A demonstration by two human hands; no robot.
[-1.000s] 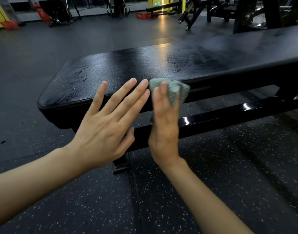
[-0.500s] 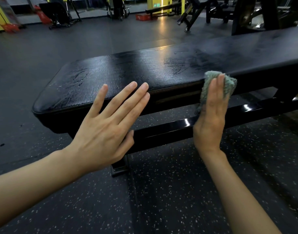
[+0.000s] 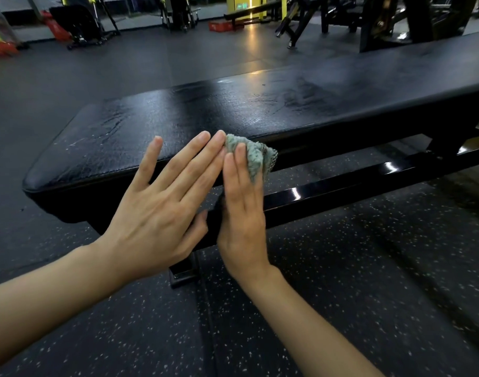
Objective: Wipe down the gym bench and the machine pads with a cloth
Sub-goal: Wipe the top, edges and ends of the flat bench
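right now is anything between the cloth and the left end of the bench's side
Yes: the left hand, fingers straight, is spread over the bench's near side directly left of the cloth, its fingertips beside the right hand pressing the cloth there. Rightward along that side, nothing visible blocks it.

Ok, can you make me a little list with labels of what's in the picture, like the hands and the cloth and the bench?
place: gym with a dark speckled rubber floor
bench: long flat black padded bench, top looks streaky
cloth: small crumpled grey-green cloth, against the bench's near side edge
right hand: straight fingers press the cloth on the pad's side
left hand: flat, fingers straight, right beside the other hand, holds nothing
under the bench: shiny black metal bar
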